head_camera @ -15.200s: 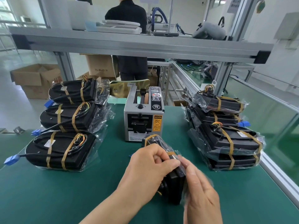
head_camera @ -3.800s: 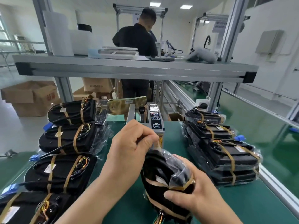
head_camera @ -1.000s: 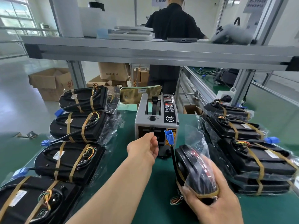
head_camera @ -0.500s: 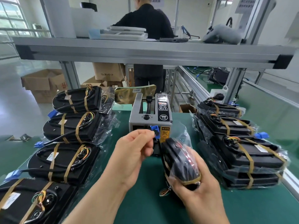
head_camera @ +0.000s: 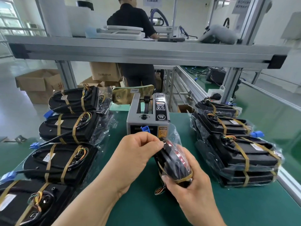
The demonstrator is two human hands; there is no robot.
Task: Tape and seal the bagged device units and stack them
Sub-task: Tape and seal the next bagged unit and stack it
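Fingers [head_camera: 168, 178] of the right hand [head_camera: 193, 193] are curled round the lower end of a bagged device unit [head_camera: 172, 162], gripping it over the green bench [head_camera: 236, 207] with its upper end tilted toward the tape dispenser [head_camera: 147, 119]. On the left hand [head_camera: 135, 154], fingertips [head_camera: 155, 141] and thumb pinch together at the unit's upper end, against the clear bag; whether a strip of tape lies between them cannot be told. A blue connector [head_camera: 145, 128] shows just beyond the left knuckles, in front of the dispenser's face. To the right sits a stack of taped units [head_camera: 236, 154]; along the left edge lies a row of taped units [head_camera: 65, 160]. Beyond the overhead shelf [head_camera: 130, 51] a person [head_camera: 132, 18] in black stands facing away.
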